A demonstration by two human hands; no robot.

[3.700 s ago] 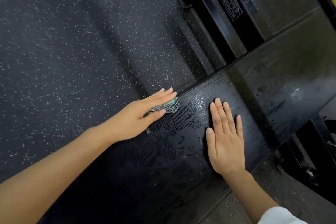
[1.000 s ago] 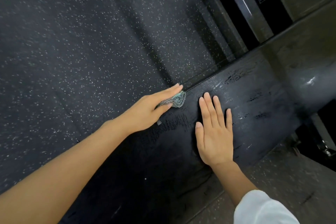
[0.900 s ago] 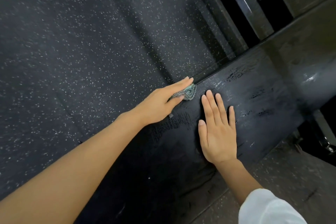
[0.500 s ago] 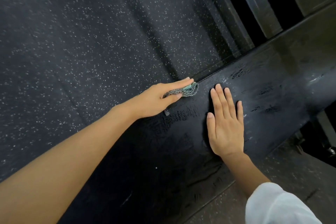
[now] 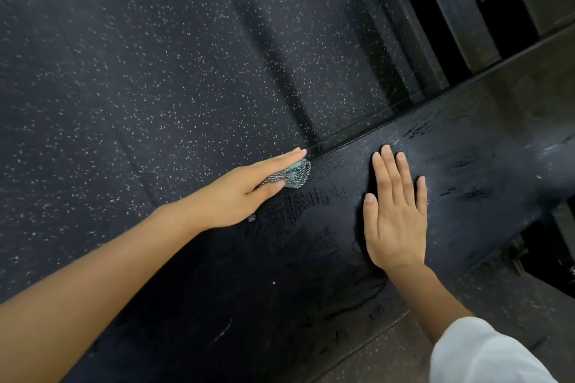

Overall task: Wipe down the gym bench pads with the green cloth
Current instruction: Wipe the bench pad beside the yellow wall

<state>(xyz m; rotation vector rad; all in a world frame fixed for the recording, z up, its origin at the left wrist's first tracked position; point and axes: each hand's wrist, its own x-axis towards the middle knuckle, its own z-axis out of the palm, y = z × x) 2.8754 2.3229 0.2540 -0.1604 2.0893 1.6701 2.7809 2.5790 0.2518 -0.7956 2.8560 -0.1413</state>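
Left hand [image 5: 245,186] holds green cloth [image 5: 297,172] on the bench pad [image 5: 311,258]; right hand [image 5: 395,221] lies flat beside.

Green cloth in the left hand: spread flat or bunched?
Bunched. A crumpled wad of green cloth shows, pinched between fingers and thumb of the left hand, at the far edge of the bench pad.

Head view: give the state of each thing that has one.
bench pad: damp, streaked with smears.
green cloth: bunched at the bench pad's far edge.
left hand: pinches the green cloth between thumb and straight fingers.
right hand: flat on the bench pad, fingers straight.
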